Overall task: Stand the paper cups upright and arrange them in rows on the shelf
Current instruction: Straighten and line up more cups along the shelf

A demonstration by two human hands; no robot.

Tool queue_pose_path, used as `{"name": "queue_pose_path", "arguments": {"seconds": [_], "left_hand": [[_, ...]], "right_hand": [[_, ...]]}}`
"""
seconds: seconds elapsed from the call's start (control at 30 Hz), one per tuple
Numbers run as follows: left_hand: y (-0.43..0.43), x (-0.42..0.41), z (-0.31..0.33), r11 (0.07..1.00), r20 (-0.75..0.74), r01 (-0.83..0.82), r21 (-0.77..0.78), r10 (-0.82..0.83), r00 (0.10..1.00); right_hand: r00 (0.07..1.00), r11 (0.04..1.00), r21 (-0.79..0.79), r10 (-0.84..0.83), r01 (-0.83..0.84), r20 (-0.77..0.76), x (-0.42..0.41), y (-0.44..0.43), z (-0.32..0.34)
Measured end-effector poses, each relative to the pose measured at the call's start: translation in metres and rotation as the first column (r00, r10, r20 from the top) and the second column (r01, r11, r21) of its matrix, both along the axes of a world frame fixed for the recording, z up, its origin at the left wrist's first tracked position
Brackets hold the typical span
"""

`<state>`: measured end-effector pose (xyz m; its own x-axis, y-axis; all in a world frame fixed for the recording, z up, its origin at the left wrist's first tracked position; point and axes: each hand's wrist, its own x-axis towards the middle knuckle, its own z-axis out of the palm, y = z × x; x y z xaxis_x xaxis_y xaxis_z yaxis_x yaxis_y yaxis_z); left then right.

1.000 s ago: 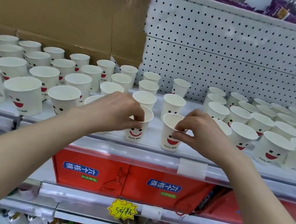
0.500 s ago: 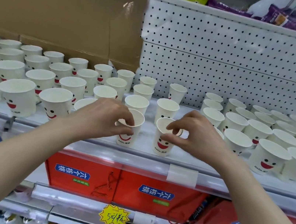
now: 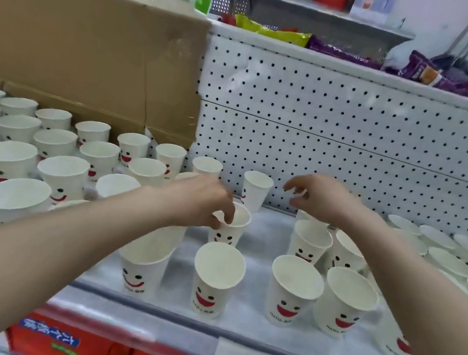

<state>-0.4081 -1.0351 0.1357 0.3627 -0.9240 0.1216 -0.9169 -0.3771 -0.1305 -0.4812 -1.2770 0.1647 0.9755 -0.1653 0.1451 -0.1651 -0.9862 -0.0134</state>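
Note:
Several white paper cups with red smiley faces stand upright on the white shelf (image 3: 265, 243). My left hand (image 3: 201, 200) pinches the rim of one cup (image 3: 228, 236) in the second row from the front. My right hand (image 3: 318, 197) hovers above the cups farther back, its fingers loosely curled and holding nothing. In front of my hands stand three cups (image 3: 215, 278) (image 3: 291, 290) (image 3: 344, 302) near the shelf's edge. A fourth front cup (image 3: 141, 270) is partly behind my left forearm. One single cup (image 3: 255, 190) stands by the back wall.
Dense rows of cups (image 3: 53, 167) fill the shelf's left side, and more cups (image 3: 447, 257) crowd the right. A cardboard box (image 3: 79, 45) stands behind the left cups beside a white pegboard wall (image 3: 356, 135). Snack bags (image 3: 280, 32) lie above; red boxes (image 3: 77, 349) sit below.
Both hands left the two front cups and moved deeper into the shelf. My left hand took hold of a cup farther back, and my right hand rose, holding nothing. The view came closer.

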Motion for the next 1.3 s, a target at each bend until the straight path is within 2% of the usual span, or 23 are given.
{"name": "queue_pose_path", "arguments": {"seconds": [0.17,0.3,0.5,0.63,0.8,1.0,1.17,1.23,1.3], "left_hand": [[-0.011,0.019,-0.013,0.995,0.055,0.089,0.039,-0.091,0.994],[-0.013,0.026,-0.012,0.984,0.057,0.162,0.069,-0.166,0.985],[-0.009,0.040,-0.006,0.975,-0.044,0.216,0.052,-0.214,0.976],[-0.007,0.043,-0.007,0.972,-0.052,0.227,0.055,-0.224,0.973],[-0.007,0.042,-0.009,0.976,-0.059,0.218,0.006,-0.217,0.974],[-0.007,0.036,-0.010,0.985,-0.056,0.175,0.002,-0.175,0.983],[-0.004,0.029,-0.012,0.987,-0.038,0.160,-0.010,-0.161,0.986],[-0.003,0.027,-0.014,0.989,-0.037,0.145,-0.013,-0.146,0.989],[0.000,0.028,-0.015,0.991,-0.039,0.131,-0.014,-0.131,0.991]], "right_hand": [[0.996,0.992,-0.092,0.082,-0.084,-0.018,0.069,0.007,-0.011],[0.996,0.985,-0.156,0.069,-0.077,-0.052,0.104,0.023,-0.020],[0.990,0.987,-0.107,0.113,-0.121,-0.080,0.113,0.021,-0.023],[0.975,0.955,-0.209,0.187,-0.208,-0.118,0.114,0.009,-0.026],[0.970,0.947,-0.236,0.181,-0.216,-0.164,0.121,0.004,-0.027],[0.977,0.966,-0.158,0.194,-0.205,-0.086,0.109,0.002,-0.020],[0.985,0.984,-0.049,0.172,-0.172,-0.008,0.062,0.000,0.009],[0.989,0.992,0.004,0.130,-0.130,-0.065,0.032,-0.002,0.022],[0.972,0.997,0.057,0.067,-0.055,-0.223,0.006,-0.004,0.030]]}}
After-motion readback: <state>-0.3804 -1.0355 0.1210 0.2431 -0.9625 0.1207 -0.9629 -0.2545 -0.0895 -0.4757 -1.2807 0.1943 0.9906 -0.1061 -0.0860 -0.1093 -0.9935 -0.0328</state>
